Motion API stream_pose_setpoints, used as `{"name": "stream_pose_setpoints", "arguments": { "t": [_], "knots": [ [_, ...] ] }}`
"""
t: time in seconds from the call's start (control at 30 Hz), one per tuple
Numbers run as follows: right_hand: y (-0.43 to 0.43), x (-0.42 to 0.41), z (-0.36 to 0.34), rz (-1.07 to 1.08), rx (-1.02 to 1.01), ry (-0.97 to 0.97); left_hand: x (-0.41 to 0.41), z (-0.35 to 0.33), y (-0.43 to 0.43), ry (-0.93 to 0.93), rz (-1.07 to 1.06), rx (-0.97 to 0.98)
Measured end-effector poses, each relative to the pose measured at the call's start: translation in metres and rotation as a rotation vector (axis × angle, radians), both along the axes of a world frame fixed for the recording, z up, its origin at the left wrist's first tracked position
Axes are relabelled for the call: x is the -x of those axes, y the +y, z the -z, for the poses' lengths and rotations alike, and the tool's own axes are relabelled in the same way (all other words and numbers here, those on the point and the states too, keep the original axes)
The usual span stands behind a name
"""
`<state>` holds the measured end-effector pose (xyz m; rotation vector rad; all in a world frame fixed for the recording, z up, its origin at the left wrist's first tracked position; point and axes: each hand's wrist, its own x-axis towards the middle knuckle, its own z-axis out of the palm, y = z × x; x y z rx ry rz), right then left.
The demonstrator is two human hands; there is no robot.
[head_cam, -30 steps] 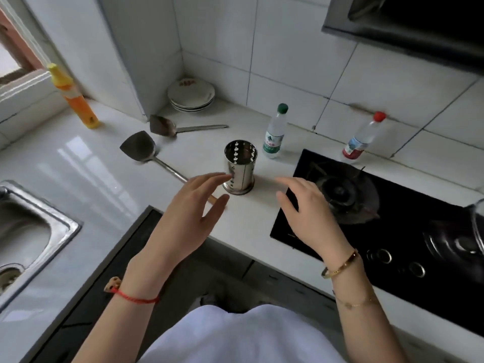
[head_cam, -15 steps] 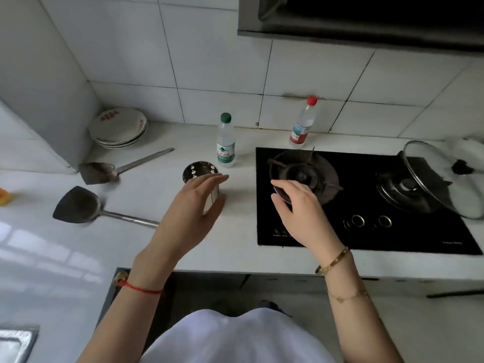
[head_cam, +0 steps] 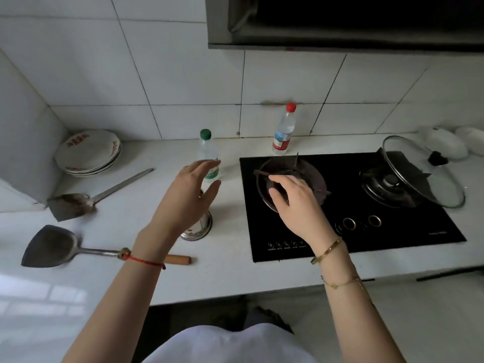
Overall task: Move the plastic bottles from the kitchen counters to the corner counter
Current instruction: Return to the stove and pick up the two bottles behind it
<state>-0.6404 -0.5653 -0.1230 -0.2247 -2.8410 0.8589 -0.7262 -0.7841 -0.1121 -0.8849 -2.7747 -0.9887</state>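
Two clear plastic bottles stand upright near the tiled back wall. The green-capped bottle [head_cam: 207, 150] is left of the black hob. The red-capped bottle [head_cam: 284, 131] stands behind the hob's left burner. My left hand [head_cam: 187, 196] hovers open just in front of the green-capped bottle, fingers spread, not touching it; it hides most of a steel utensil holder [head_cam: 200, 227]. My right hand [head_cam: 296, 203] is over the left burner, fingers apart, holding nothing, well short of the red-capped bottle.
A black gas hob [head_cam: 353, 205] fills the right counter, with a glass lid [head_cam: 421, 171] leaning on its right burner. Stacked plates [head_cam: 89, 153] sit in the left corner. Two metal spatulas [head_cam: 78, 203] [head_cam: 52, 246] lie on the left counter. A range hood [head_cam: 340, 22] hangs above.
The view has swung right and nearer the back wall. Both hands have advanced: the left now reaches the green-capped bottle's front, the right has moved over the left burner.
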Motion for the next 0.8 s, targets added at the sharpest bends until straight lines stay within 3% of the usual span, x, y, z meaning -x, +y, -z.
{"name": "stream_pose_setpoints", "arguments": {
  "t": [0.4,0.6,0.8],
  "knots": [
    [0.063,0.106,0.006,-0.051,-0.064,-0.030,0.136,0.036,0.052,0.010,-0.175,0.183],
    [0.112,0.176,0.011,-0.025,-0.070,-0.019,0.171,0.044,0.076,-0.098,-0.257,0.361],
    [0.153,0.227,0.023,0.009,-0.118,-0.026,0.194,0.046,0.092,-0.109,-0.338,0.323]
  ]
}}
